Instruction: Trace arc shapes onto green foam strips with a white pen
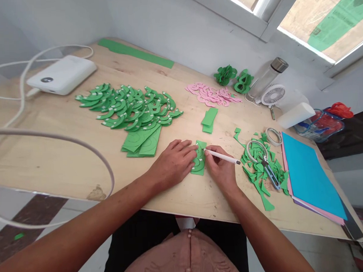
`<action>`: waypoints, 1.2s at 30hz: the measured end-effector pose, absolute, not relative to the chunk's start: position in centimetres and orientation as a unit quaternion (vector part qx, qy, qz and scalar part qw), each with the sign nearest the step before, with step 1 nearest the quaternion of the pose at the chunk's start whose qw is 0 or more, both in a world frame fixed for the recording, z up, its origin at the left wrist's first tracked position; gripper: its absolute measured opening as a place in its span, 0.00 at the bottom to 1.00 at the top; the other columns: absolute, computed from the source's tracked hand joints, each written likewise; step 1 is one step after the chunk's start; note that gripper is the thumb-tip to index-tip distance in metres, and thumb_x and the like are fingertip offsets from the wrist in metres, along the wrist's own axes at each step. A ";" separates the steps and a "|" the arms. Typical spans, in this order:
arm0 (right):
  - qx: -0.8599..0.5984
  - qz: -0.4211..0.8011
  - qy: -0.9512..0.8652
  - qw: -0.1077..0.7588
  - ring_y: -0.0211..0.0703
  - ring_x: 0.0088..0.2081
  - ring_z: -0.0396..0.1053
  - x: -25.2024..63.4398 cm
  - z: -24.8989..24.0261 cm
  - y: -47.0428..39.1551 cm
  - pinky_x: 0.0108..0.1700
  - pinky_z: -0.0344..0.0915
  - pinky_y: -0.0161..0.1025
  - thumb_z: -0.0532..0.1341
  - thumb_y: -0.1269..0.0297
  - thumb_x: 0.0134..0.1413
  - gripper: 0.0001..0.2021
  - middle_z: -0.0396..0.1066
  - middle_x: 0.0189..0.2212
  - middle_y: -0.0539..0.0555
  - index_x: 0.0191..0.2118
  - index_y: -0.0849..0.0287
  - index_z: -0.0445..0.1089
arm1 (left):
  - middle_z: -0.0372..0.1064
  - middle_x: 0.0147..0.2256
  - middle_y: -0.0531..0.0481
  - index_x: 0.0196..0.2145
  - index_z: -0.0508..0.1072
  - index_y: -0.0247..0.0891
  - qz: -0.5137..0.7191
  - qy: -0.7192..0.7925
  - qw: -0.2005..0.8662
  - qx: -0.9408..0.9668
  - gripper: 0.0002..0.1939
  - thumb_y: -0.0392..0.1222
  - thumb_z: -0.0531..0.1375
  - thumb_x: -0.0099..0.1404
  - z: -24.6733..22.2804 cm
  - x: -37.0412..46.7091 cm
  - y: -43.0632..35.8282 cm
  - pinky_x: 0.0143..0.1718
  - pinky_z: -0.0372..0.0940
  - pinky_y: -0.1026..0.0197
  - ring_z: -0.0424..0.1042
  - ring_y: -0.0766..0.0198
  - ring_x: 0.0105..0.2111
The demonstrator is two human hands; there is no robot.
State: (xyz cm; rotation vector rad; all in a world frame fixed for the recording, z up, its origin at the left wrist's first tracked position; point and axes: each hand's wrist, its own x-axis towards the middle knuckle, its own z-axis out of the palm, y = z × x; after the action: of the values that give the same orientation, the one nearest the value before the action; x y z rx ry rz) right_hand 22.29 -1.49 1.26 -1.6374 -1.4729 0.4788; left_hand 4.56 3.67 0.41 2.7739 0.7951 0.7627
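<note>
A small green paper piece (198,170) lies on the wooden table in front of me, with a curved green cut-out on top of it. My left hand (178,162) rests flat, its fingers spread over the left side of that paper. In my right hand (222,166) is a white pen (223,156), its tip at the upper right edge of the cut-out. Left of my hands lie green rectangles with drawn curves (142,142). Beyond them spreads a pile of curved green cut-outs (132,106) with small white tabs.
Right of my hands are green scraps (258,176) with scissors (272,174) and a tape roll (273,136), then a blue sheet stack (312,174). Pink cut-outs (211,94), green strips (209,119), a fan (272,94) and a bottle (266,78) stand farther back. A power bank (63,75) trails cables.
</note>
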 end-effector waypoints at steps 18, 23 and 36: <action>-0.664 0.181 -0.593 0.419 0.41 0.29 0.69 22.3 1.4 -2.2 0.29 0.64 0.36 0.58 0.59 0.59 0.09 0.74 0.29 0.51 0.37 0.56 0.72 | 0.72 0.53 0.42 0.39 0.72 0.37 0.244 0.262 0.070 0.931 0.09 0.35 0.52 0.69 0.6 4.5 3.7 0.56 0.61 0.43 0.66 0.49 0.57; -0.662 0.184 -0.592 0.422 0.41 0.29 0.69 22.3 1.2 -2.3 0.30 0.64 0.36 0.58 0.59 0.59 0.09 0.75 0.30 0.51 0.37 0.56 0.72 | 0.72 0.53 0.43 0.42 0.73 0.37 0.243 0.257 0.058 0.934 0.09 0.34 0.53 0.68 0.5 4.5 3.8 0.56 0.61 0.44 0.66 0.49 0.56; -0.664 0.180 -0.594 0.418 0.40 0.28 0.68 22.3 1.5 -2.4 0.29 0.63 0.36 0.58 0.60 0.59 0.08 0.74 0.29 0.51 0.37 0.57 0.72 | 0.72 0.53 0.45 0.42 0.74 0.38 0.247 0.256 0.058 0.933 0.10 0.34 0.53 0.69 0.2 4.4 3.8 0.56 0.60 0.43 0.66 0.49 0.57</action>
State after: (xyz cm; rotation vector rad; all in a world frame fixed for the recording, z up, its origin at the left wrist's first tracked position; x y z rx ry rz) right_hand 22.26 -2.39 1.54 -1.6650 -1.4895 0.4510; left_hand 4.43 3.76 0.23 2.8284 0.7751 0.7477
